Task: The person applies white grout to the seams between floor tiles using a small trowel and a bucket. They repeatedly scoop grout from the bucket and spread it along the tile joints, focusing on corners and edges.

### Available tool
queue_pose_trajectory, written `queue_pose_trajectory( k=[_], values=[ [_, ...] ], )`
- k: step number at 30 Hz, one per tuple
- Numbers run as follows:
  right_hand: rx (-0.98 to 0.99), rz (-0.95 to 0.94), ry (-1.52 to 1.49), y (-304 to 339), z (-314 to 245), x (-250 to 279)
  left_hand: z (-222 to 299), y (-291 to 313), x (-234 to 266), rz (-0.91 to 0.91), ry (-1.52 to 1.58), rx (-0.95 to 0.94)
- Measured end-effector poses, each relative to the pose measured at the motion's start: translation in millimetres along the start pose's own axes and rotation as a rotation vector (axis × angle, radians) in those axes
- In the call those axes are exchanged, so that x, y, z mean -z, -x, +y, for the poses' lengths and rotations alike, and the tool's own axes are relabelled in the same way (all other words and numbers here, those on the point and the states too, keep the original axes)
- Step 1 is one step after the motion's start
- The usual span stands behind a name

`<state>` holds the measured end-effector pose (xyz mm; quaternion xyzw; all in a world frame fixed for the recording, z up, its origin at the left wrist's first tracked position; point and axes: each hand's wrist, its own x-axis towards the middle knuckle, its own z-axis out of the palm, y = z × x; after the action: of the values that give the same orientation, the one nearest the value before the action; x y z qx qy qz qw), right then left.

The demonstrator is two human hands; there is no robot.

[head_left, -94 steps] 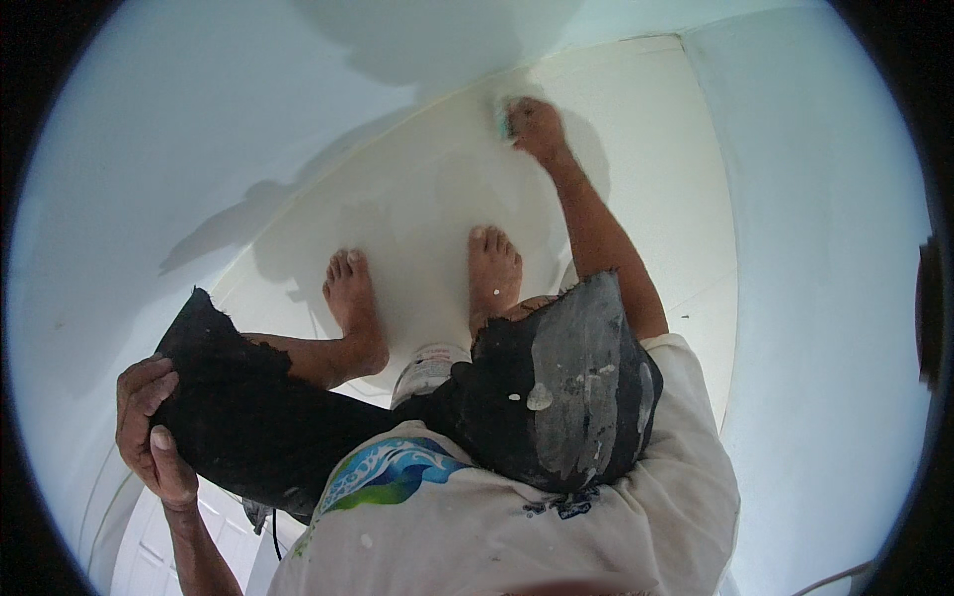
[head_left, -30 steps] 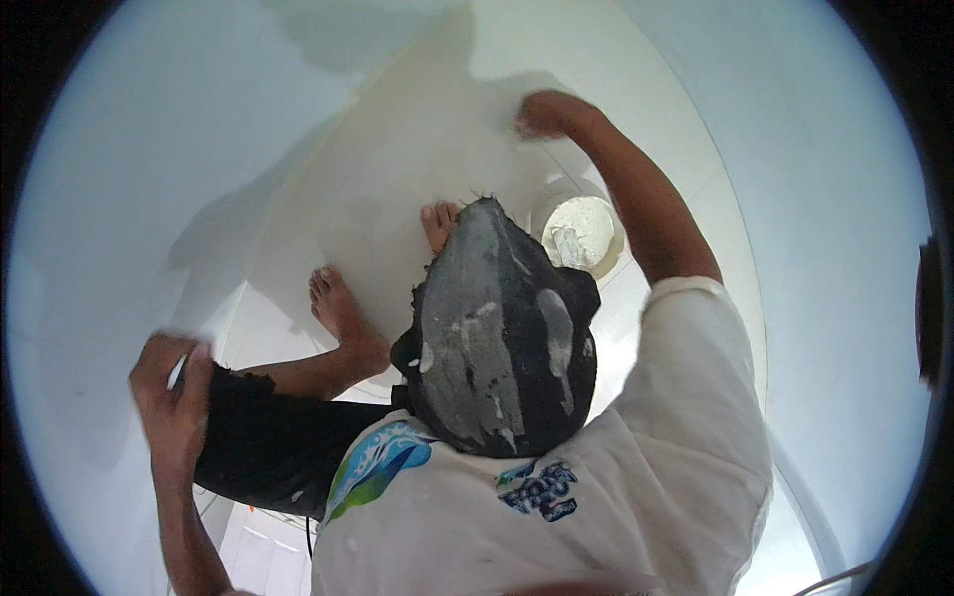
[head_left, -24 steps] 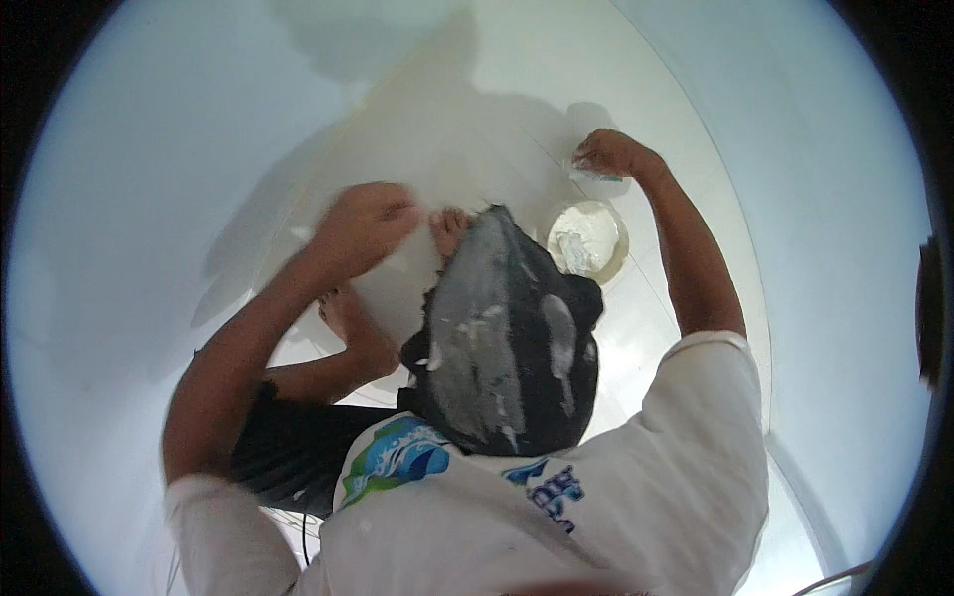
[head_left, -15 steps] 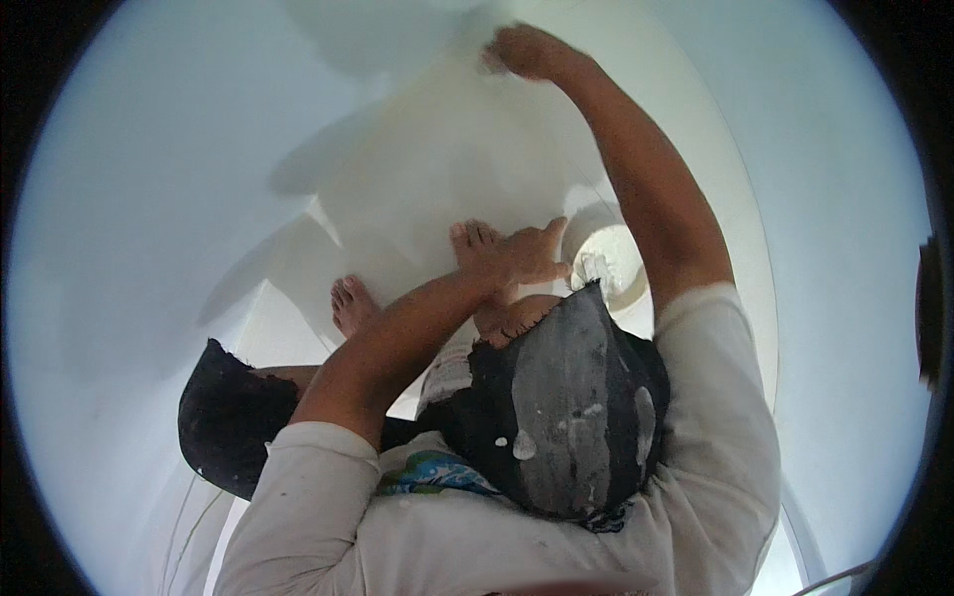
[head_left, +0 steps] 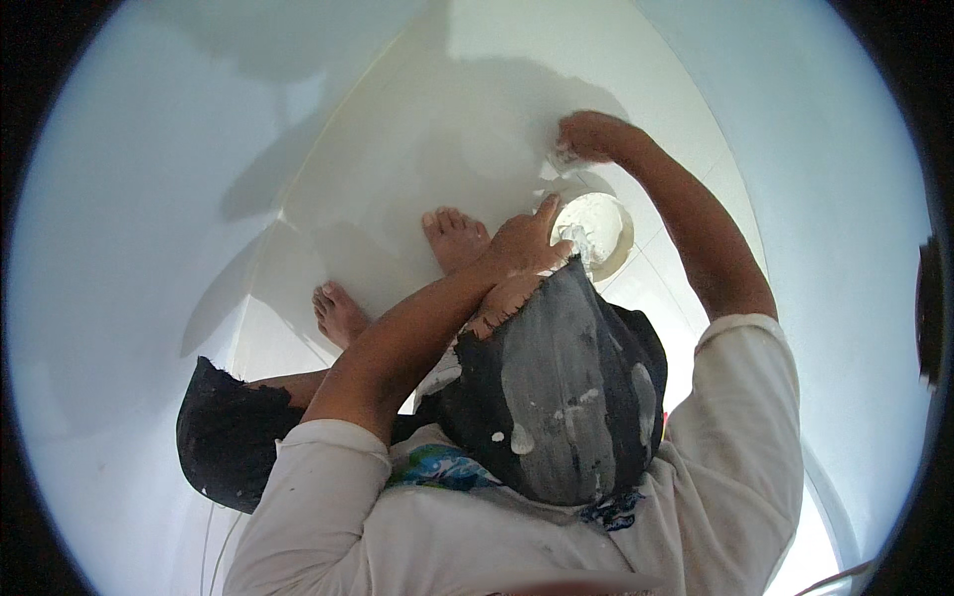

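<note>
My left hand (head_left: 527, 241) is at the left side of a round pale bucket (head_left: 625, 236), its thumb and forefinger stretched apart against or just beside the rim. Thick white paste (head_left: 598, 211) fills part of the bucket, and a paste-smeared whitish piece (head_left: 579, 238) shows inside near my thumb. Beyond the bucket, my right hand (head_left: 596, 137) is closed, low over the pale surface. Something whitish (head_left: 563, 157) shows under its fingers, too blurred to name.
My bare feet (head_left: 455, 238) rest left of the bucket. My knees wear dark, torn, paste-stained cloth (head_left: 556, 397). Pale walls (head_left: 109, 268) curve up on both sides, and tile lines cross the floor (head_left: 651, 263) right of the bucket. Thin cords (head_left: 214, 546) hang at lower left.
My right hand has come down and to the right, from the far surface to just beyond the bucket. My left hand has shifted slightly, and its fingers are now at the rim.
</note>
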<state>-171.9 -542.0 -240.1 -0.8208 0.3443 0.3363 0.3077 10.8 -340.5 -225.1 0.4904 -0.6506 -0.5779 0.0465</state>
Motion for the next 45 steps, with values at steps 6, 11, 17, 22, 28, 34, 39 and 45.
queue_pose_trajectory(
  k=[6,11,17,22,28,34,39,45],
  values=[
    [-0.237,0.044,-0.865,68,53,-35,-5,-15,-7,-0.064,0.014,0.141],
    [0.026,0.352,-1.82,123,78,-109,-24,-14,1,0.02,-0.194,0.376],
    [0.096,0.341,-1.834,118,101,-122,-38,-3,66,0.278,0.55,0.377],
    [-0.166,0.477,-0.965,86,54,-97,-41,16,103,0.506,0.773,0.43],
    [-0.337,0.574,-0.282,55,10,-111,-59,40,113,0.597,0.858,0.416],
    [-0.554,0.896,-0.116,54,27,-100,-69,50,111,0.604,0.837,0.423],
    [-0.291,0.767,0.083,50,10,-92,-64,71,133,0.368,0.709,0.587],
    [-0.424,0.848,0.028,37,15,-86,-12,114,184,-0.282,-0.103,0.66]
  ],
)
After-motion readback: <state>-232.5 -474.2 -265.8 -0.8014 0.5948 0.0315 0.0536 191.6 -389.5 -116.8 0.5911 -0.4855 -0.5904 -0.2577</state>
